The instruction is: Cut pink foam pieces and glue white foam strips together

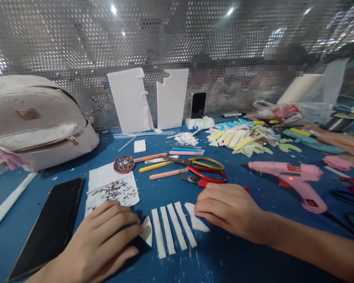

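Note:
On the blue table lie several narrow white strips (171, 230), side by side, which look like foam board. Left of them is a small curved white piece (147, 232). My left hand (106, 232) rests palm down with its fingers loosely stretched, fingertips at that piece's edge. An irregular white piece (196, 218) lies to the right of the strips. My right hand (228, 210) has its fingers curled together at this piece's right edge; its thumb is hidden. Just beyond the right hand are scissors with red handles (208, 175) and scissors with yellow handles (208, 162).
A pink glue gun (292, 177) lies right, its light on. Left are a black phone (47, 228) and white backpack (38, 118). Tissue with glitter (115, 188), markers (157, 166), paper scraps (244, 137) and white boards (131, 100) stand or lie beyond.

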Demonstrator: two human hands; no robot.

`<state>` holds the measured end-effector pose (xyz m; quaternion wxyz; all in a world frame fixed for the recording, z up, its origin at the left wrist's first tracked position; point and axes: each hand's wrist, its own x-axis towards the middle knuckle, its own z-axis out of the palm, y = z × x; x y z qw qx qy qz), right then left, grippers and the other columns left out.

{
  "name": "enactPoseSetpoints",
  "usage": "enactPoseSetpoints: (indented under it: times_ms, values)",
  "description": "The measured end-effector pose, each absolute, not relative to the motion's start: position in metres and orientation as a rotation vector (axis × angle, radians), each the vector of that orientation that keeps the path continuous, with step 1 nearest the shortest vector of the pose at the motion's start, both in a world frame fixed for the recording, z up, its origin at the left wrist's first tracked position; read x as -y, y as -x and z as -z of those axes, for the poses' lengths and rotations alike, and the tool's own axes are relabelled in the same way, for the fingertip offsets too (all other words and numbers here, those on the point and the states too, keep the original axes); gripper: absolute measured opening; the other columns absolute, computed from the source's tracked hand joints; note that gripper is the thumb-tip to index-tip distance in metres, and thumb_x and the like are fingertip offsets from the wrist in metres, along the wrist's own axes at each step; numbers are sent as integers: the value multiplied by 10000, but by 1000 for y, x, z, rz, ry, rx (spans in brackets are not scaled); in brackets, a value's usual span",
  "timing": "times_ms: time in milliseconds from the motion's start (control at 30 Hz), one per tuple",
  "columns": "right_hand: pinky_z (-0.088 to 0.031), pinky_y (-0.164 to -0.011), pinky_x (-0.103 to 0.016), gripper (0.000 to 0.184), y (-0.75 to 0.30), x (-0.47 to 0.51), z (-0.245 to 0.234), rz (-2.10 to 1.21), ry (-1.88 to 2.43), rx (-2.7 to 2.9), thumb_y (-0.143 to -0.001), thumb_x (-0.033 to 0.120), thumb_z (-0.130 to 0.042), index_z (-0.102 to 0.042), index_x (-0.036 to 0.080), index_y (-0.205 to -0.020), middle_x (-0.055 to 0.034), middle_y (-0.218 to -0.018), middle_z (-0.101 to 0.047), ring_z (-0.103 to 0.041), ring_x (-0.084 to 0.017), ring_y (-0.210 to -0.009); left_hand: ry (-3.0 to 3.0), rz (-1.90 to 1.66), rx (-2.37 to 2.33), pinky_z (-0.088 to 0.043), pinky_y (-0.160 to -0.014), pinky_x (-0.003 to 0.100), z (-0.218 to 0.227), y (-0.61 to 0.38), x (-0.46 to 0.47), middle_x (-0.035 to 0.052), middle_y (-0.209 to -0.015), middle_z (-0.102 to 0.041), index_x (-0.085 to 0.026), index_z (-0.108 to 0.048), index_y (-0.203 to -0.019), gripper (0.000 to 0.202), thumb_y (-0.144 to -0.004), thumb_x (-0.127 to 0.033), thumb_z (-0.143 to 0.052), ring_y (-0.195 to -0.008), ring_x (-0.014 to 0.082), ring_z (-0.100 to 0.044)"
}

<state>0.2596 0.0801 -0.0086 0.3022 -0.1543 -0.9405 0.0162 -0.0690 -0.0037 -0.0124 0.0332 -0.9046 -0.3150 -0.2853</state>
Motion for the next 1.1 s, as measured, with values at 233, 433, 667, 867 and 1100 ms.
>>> enactPoseSetpoints:
  times_ms: [233,433,667,867,1100]
  values:
    - [-417,-687,-260,292,-253,-79,4,13,364,2494,-1103,240,-412,-651,170,-952,-28,-855,-728,-621,-135,-760,2599,1104,1132,-424,-808,310,15,64,5,26,-940,-682,-159,-666,-1106,173,-972,-54,-634,-837,145,-583]
    - [-428,-696,-259,295,-252,-79,5,18,338,2501,-1102,223,-409,-651,164,-944,-30,-857,-730,-624,-135,-766,2652,1107,1088,-385,-742,314,17,59,0,18,-895,-673,-175,-695,-1057,130,-977,-91,-637,-780,154,-553]
    - [-423,-683,-258,304,-252,-77,8,20,343,2521,-1095,194,-408,-656,160,-922,-32,-848,-721,-609,-135,-749,2732,1126,1060,-373,-753,329,16,56,1,26,-882,-680,-172,-709,-1016,161,-994,-72,-585,-780,166,-543]
    - [-418,-674,-258,273,-253,-78,8,27,345,2504,-1086,198,-440,-656,165,-922,-27,-844,-718,-604,-135,-742,2726,1128,1104,-361,-755,320,17,56,-1,15,-857,-676,-174,-704,-977,141,-987,-72,-607,-783,158,-529]
    - [-418,-688,-257,286,-255,-78,11,-22,361,2524,-1093,209,-422,-652,164,-928,-33,-850,-716,-608,-137,-757,2725,1075,1186,-329,-775,332,24,51,-4,-10,-856,-688,-209,-669,-930,235,-1077,-236,-487,-786,153,-536]
